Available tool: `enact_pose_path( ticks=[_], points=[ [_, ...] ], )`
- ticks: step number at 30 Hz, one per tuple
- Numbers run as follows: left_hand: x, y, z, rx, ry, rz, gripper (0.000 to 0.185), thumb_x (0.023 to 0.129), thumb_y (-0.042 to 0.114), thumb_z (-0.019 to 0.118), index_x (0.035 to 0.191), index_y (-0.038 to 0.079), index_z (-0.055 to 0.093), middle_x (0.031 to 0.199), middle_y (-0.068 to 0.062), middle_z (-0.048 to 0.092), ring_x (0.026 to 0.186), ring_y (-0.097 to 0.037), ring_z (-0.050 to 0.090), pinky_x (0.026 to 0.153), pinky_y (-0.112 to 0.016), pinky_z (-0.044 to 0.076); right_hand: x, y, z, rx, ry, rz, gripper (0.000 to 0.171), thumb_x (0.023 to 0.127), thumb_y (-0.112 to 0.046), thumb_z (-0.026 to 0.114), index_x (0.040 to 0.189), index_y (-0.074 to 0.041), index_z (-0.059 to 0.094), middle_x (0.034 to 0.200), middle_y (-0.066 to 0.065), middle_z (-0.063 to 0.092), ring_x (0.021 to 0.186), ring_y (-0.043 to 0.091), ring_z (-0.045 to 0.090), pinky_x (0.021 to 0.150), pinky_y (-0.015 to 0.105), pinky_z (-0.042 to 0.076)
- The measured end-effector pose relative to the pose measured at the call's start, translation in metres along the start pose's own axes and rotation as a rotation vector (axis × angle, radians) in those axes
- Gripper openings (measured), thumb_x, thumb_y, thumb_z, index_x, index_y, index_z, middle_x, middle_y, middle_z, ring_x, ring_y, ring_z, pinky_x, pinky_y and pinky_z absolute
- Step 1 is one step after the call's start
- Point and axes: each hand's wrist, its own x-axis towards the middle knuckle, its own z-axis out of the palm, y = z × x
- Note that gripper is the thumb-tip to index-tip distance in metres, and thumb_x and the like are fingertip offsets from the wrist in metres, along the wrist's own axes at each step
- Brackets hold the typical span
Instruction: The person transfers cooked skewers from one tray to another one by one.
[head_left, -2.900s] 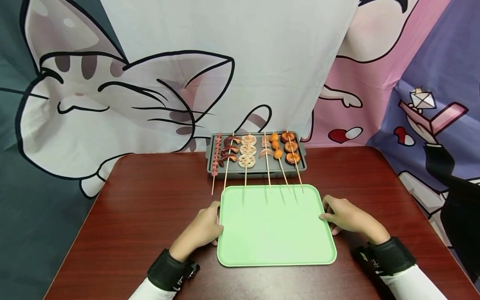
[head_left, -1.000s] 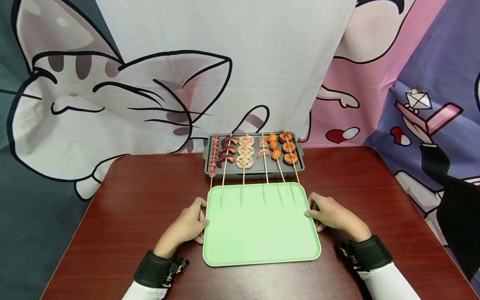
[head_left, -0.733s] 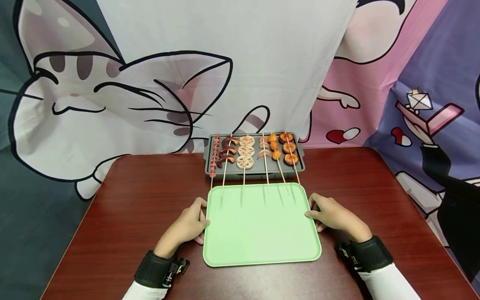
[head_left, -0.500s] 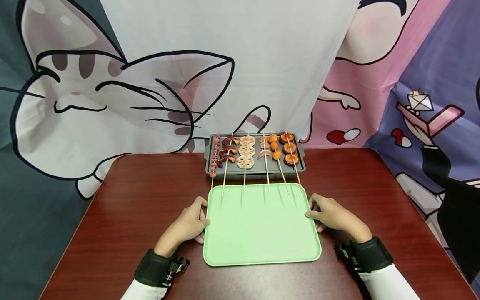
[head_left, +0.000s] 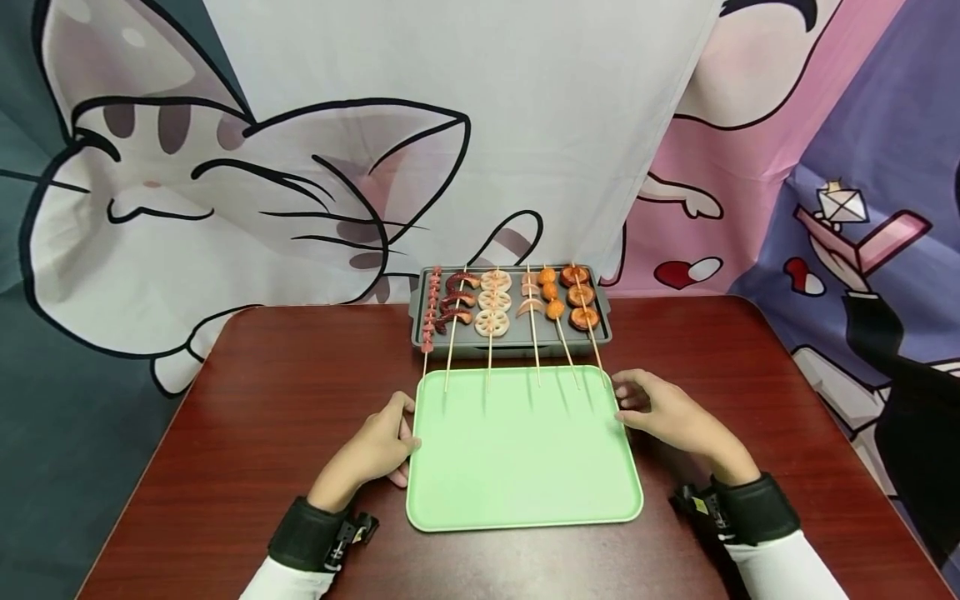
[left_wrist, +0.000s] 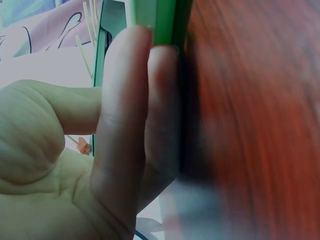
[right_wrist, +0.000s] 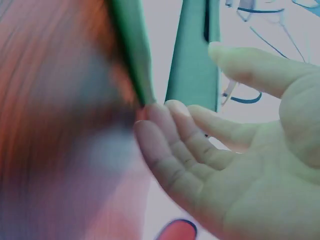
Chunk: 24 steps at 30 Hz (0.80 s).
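The right hand point(head_left: 671, 415) had left the right edge of the light green tray point(head_left: 525, 492) and moved toward 1 o'clock, to the tray's far right corner. Its fingers were loosely spread and held nothing; the fingertips lay just beside the stick end of the rightmost skewer point(head_left: 587, 321). In the right wrist view, the fingers point(right_wrist: 172, 150) were relaxed beside the tray rim, apart from it.

The left hand point(head_left: 372, 452) was unchanged at 9 o'clock of the tray, fingers straight against the left rim and curled round nothing.

The tray lay flat on the dark red table point(head_left: 262, 417), directly in front of the grey grill pan point(head_left: 420, 329) at 12 o'clock, with the six skewer sticks overhanging its far edge.

Compared with the earliest frame, the tray stood further to the left on the table. This suggested that positioning was finished and that the right hand was free for the skewers.
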Motion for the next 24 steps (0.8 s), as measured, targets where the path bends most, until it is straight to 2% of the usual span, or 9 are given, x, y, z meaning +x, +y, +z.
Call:
enact_pose_path(
  ticks=[2, 4, 9, 16, 20, 24],
  points=[
    [0.000, 0.000, 0.000, -0.001, -0.001, 0.000, 0.044, 0.098, -0.007, 0.061, 0.137, -0.002, 0.040, 0.084, -0.016, 0.056, 0.047, -0.024, 0.062, 0.045, -0.038, 0.059, 0.001, -0.002, -0.001, 0.110, -0.011, -0.020, 0.055, 0.095, -0.013, 0.076, 0.140, 0.006, 0.051, 0.121, 0.020, 0.065, 0.111, 0.029, 0.066, 0.087, 0.025, 0.059],
    [0.000, 0.000, 0.000, -0.003, 0.001, 0.000, 0.044, 0.098, -0.007, 0.061, 0.137, -0.002, 0.040, 0.084, -0.016, 0.056, 0.047, -0.024, 0.062, 0.044, -0.039, 0.059, 0.001, -0.004, -0.002, 0.220, -0.026, -0.021, 0.057, 0.097, -0.014, 0.073, 0.143, 0.008, 0.048, 0.126, 0.024, 0.063, 0.113, 0.025, 0.065, 0.089, 0.020, 0.058],
    [0.000, 0.001, 0.001, -0.006, -0.001, -0.004, 0.044, 0.099, -0.006, 0.062, 0.137, -0.001, 0.040, 0.084, -0.016, 0.056, 0.047, -0.024, 0.062, 0.045, -0.038, 0.059, 0.005, -0.009, -0.002, 0.336, -0.004, 0.022, 0.056, 0.101, -0.018, 0.069, 0.145, 0.009, 0.047, 0.130, 0.029, 0.060, 0.107, 0.006, 0.065, 0.089, 0.016, 0.057],
    [0.000, 0.002, 0.002, -0.003, 0.015, -0.011, 0.045, 0.098, -0.006, 0.063, 0.137, -0.001, 0.041, 0.084, -0.015, 0.056, 0.047, -0.024, 0.062, 0.044, -0.038, 0.059, 0.017, -0.011, -0.003, 0.500, 0.005, 0.074, 0.056, 0.106, -0.020, 0.061, 0.147, 0.012, 0.042, 0.138, 0.037, 0.055, 0.115, 0.018, 0.069, 0.097, 0.027, 0.060],
    [0.000, 0.002, 0.001, 0.002, 0.012, -0.016, 0.045, 0.098, -0.006, 0.063, 0.137, -0.001, 0.041, 0.083, -0.015, 0.056, 0.047, -0.024, 0.062, 0.044, -0.038, 0.059, 0.024, -0.011, -0.002, 0.607, -0.010, 0.109, 0.060, 0.106, -0.021, 0.061, 0.150, 0.013, 0.038, 0.140, 0.034, 0.054, 0.118, 0.016, 0.068, 0.100, 0.027, 0.058],
    [0.000, 0.001, 0.000, 0.001, 0.001, -0.016, 0.046, 0.098, -0.006, 0.063, 0.138, -0.001, 0.040, 0.083, -0.015, 0.056, 0.047, -0.024, 0.062, 0.045, -0.038, 0.059, 0.029, -0.008, 0.000, 0.727, -0.032, 0.105, 0.060, 0.107, -0.014, 0.057, 0.150, 0.019, 0.030, 0.135, 0.024, 0.059, 0.118, 0.013, 0.066, 0.099, 0.025, 0.058]
  ],
)
